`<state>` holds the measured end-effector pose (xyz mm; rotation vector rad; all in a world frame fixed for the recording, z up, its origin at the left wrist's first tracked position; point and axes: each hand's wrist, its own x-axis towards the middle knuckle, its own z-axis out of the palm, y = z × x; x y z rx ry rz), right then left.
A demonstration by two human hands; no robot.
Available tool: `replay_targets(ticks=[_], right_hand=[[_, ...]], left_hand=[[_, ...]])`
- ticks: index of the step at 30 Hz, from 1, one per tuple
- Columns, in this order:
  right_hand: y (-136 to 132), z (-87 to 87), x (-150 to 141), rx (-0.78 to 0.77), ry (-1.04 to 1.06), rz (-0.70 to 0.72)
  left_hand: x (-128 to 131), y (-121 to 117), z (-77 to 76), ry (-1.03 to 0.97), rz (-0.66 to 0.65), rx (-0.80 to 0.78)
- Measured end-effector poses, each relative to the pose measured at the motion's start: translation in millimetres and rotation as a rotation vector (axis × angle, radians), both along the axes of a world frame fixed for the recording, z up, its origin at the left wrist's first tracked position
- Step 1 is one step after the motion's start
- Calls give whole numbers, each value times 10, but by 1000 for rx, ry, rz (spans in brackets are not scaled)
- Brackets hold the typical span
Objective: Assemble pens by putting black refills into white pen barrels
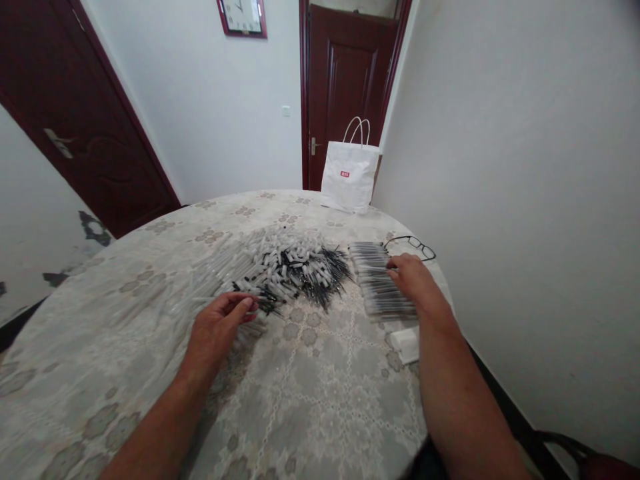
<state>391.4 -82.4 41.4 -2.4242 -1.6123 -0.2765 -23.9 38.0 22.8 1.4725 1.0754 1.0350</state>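
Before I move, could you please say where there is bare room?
The patterned tablecloth is bare in front of the loose pile of black and white pen parts, left of the flat white packet, and behind that pile, left of the white handled bag. It is crowded at the pile and the row of slim grey pens by the right hand.

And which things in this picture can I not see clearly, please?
All in the head view:
Left hand: whether it grips anything is too blurred to tell.
Laid-out pens: partly hidden by the right hand.
Clock: top cut off by the upper edge.
Red label on the bag: lettering too small.
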Motion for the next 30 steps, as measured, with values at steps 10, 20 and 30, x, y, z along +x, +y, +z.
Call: replay_targets(ticks=[10, 20, 30], right_hand=[[85, -297, 150, -95, 70, -120], [109, -152, -89, 15, 5, -36], [63, 103, -1219, 29, 84, 530]], left_hand=[[-35, 68, -87, 5, 22, 11], [-49, 60, -10, -3, 61, 22], [-31, 52, -58, 55, 37, 72]])
